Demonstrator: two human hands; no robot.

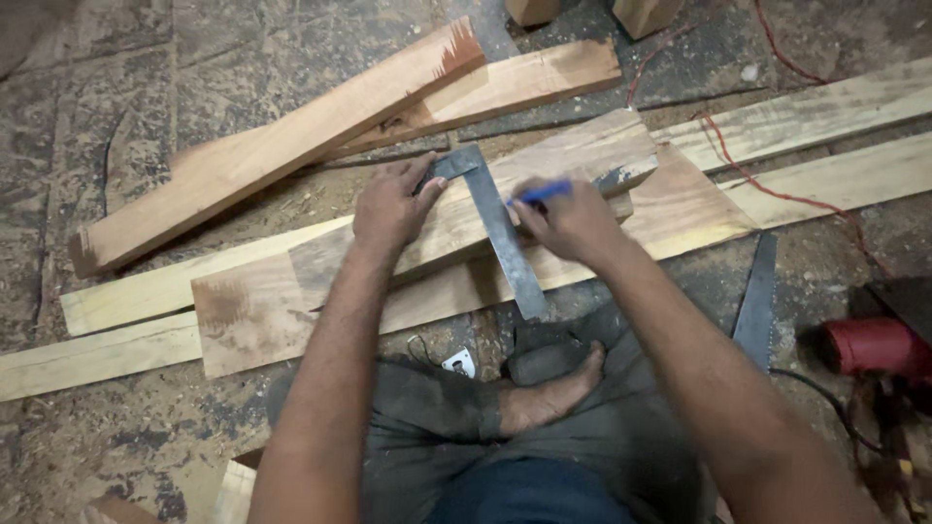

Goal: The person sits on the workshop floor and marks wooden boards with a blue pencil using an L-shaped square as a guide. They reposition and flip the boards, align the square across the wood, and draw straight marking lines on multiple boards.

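From the head camera, my left hand (390, 206) presses flat, fingers spread, on the short arm of the metal square (495, 225), pinning it to the board (427, 254) that lies across the floor (87, 107) in front of my crossed legs. My right hand (573, 221) is closed around a blue pencil (540, 193), its tip set beside the long blade of the square. I judge the square stiff, thin and smooth, so liable to slide on the wood unless held down at the corner; the board looks rigid and fairly heavy, best gripped by its long edges. The pencil is light and needs only a fingertip hold. Room is tight: a thick plank (272, 146) lies just beyond the board, pale planks (825, 146) run to the right, a red cord (767, 184) crosses them, and a saw blade (757, 291) and a red power tool (874, 344) sit near my right knee. The left side of the floor is more open.
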